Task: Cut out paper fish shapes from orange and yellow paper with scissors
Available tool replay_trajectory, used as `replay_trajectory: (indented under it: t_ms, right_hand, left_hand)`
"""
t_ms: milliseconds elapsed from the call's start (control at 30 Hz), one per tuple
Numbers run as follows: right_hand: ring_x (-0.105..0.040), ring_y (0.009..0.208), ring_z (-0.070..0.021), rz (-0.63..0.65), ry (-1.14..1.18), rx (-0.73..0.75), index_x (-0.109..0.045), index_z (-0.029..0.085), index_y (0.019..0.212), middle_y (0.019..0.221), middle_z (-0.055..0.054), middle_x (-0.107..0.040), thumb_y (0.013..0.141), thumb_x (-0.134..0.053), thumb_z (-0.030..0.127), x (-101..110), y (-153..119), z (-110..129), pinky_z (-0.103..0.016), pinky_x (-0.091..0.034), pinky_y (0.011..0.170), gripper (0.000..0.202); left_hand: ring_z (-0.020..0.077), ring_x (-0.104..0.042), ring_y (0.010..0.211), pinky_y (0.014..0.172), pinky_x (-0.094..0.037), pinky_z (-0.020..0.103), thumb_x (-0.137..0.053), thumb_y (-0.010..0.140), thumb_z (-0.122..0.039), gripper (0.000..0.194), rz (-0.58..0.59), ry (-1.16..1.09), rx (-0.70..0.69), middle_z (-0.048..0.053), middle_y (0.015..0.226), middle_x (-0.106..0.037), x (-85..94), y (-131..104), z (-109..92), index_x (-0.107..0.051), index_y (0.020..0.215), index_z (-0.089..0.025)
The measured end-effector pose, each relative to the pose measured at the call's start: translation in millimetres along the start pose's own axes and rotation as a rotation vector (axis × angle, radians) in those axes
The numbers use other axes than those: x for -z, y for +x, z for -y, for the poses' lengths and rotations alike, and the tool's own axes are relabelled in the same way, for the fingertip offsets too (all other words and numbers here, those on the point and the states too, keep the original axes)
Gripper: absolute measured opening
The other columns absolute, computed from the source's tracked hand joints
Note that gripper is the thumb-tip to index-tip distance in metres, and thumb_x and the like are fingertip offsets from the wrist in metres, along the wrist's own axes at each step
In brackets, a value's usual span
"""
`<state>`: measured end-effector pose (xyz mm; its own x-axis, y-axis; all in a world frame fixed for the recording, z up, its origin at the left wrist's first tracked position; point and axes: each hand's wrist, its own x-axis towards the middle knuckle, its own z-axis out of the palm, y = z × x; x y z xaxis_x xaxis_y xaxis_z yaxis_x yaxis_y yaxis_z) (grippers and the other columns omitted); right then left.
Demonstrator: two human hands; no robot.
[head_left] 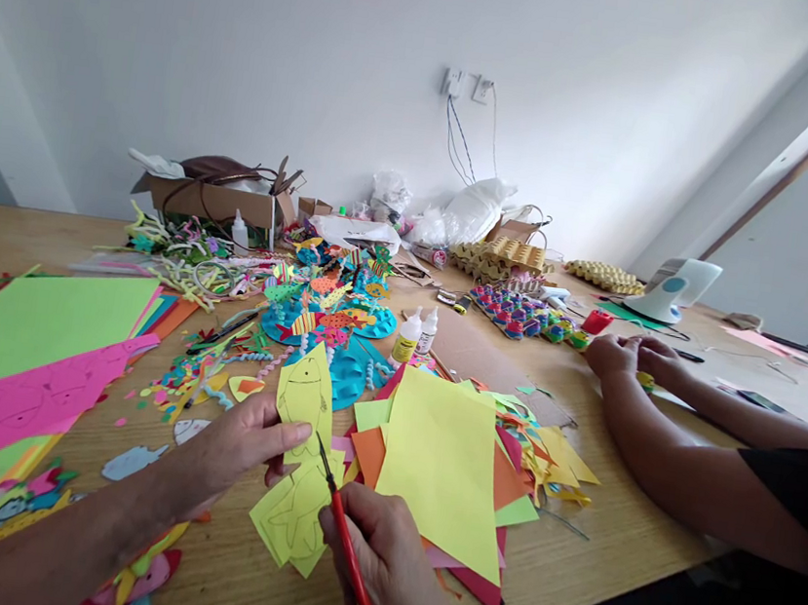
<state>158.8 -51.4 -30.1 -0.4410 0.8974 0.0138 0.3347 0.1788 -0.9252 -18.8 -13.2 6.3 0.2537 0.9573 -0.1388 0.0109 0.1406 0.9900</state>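
Left hand of the person seated nearest me is clamped on a yellow paper strip, thumb on its face and fingers behind; a fish with an eye and a curved mouth line is drawn at its far end; right hand is wrapped round the red-handled scissors, their dark tips at the strip's right edge near the thumb; whether the blades are parted I cannot tell; strip and scissors are over the near middle of the wooden table, left of a stack of yellow sheets; beyond these stand two white squeeze bottles, one with a yellow label, the other with dark print, both too small to read from here; to the left lies a pink sheet bearing drawn outlines; at right, a co-worker's hands are close together beside a red piece.
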Motion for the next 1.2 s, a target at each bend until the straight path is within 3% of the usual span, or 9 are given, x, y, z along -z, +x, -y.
replay_trajectory:
  t_ms: [133, 333, 633, 1067, 1200]
  right_hand:
    - [-0.028, 0.050, -0.0069, -0.012, 0.008, 0.005, -0.036, 0.018, 0.059, 0.055, 0.005, -0.034, 0.090, -0.044, 0.045, -0.8, 0.3, -0.3, -0.020, -0.022, 0.044, 0.042]
    - [-0.036, 0.043, -0.0061, 0.012, 0.187, -0.062, -0.041, 0.018, 0.061, 0.049, 0.006, -0.039, 0.089, -0.042, 0.046, -7.4, 1.9, -6.9, -0.017, -0.027, 0.040, 0.040]
    - [-0.036, 0.035, -0.0054, 0.024, 0.407, -0.172, -0.045, 0.018, 0.064, 0.042, 0.007, -0.039, 0.074, -0.041, 0.073, -13.0, 4.4, -0.6, -0.016, -0.025, 0.034, 0.056]
    - [-0.032, 0.028, -0.0032, -0.026, 0.459, -0.178, -0.043, 0.018, 0.061, 0.036, 0.009, -0.037, 0.064, -0.044, 0.080, -21.6, 8.6, -5.4, -0.013, -0.022, 0.027, 0.063]
    - [-0.033, 0.029, -0.0035, -0.031, 0.434, -0.159, -0.043, 0.018, 0.060, 0.037, 0.008, -0.038, 0.068, -0.044, 0.077, -21.7, 8.5, -6.0, -0.013, -0.022, 0.027, 0.060]
  left_hand:
    - [0.0062, -0.040, 0.038, 0.034, -0.031, 0.016, -0.068, 0.064, -0.038, 0.024, -0.058, -0.028, 0.031, -0.006, 0.047, -0.051, -1.3, 1.4, -1.7, -0.057, 0.064, -0.017]
    - [0.0043, -0.036, 0.034, 0.031, -0.024, 0.014, -0.064, 0.069, -0.038, 0.025, -0.030, -0.092, 0.011, -0.008, 0.042, -0.046, -6.8, -0.2, 0.2, -0.052, 0.061, -0.017]
    - [0.0044, -0.033, 0.034, 0.034, -0.025, 0.016, -0.061, 0.073, -0.037, 0.024, 0.003, -0.125, -0.035, -0.007, 0.041, -0.045, -18.3, -2.7, 3.3, -0.055, 0.064, -0.016]
    - [0.0052, -0.036, 0.036, 0.036, -0.026, 0.016, -0.060, 0.075, -0.037, 0.025, -0.007, -0.203, -0.032, -0.006, 0.043, -0.048, -21.2, -5.2, 7.1, -0.055, 0.062, -0.016]
    - [0.0046, -0.037, 0.036, 0.036, -0.028, 0.016, -0.063, 0.073, -0.038, 0.026, -0.014, -0.226, -0.026, -0.006, 0.044, -0.049, -22.8, -6.0, 6.3, -0.055, 0.063, -0.015]
